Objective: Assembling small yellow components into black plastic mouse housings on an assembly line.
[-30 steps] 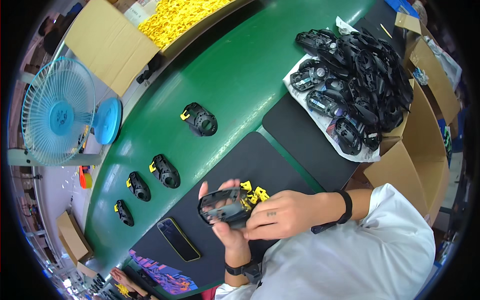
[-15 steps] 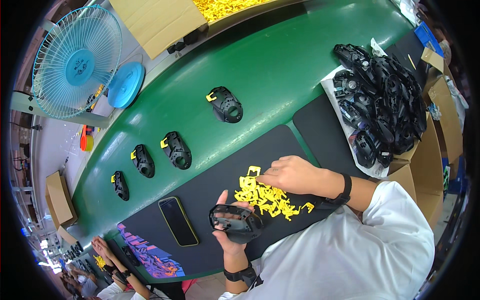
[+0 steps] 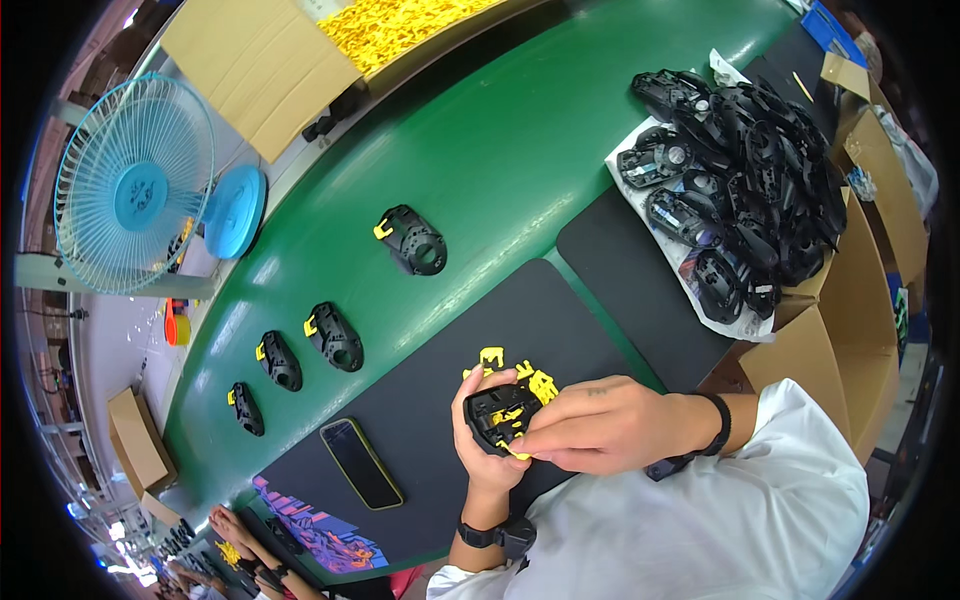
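Note:
My left hand (image 3: pixel 487 470) cups a black computer mouse shell (image 3: pixel 484 405), its hollow inner side facing up. Over the shell's near right edge, my right hand (image 3: pixel 615 425) pinches a small yellow plastic clip (image 3: pixel 518 452) between thumb and fingers. The clip seems to touch the shell's edge, though the fingers partly cover it. Just beyond the shell, a loose heap of yellow clips (image 3: pixel 541 384) lies on the black mat (image 3: pixel 520 310), partly hidden by both hands.
Several mouse shells with yellow clips (image 3: pixel 418 248) stand in a row on the green surface (image 3: pixel 480 160). A phone (image 3: pixel 362 465) lies left on the mat. Black shells (image 3: pixel 765 190) are piled at right beside a cardboard box (image 3: pixel 835 345). A blue fan (image 3: pixel 140 195) and another person's hands (image 3: pixel 232 528) are at left.
My right hand has left the heap with a yellow clip and come to the shell. My left hand has turned the shell hollow side up. The whole view has shifted slightly.

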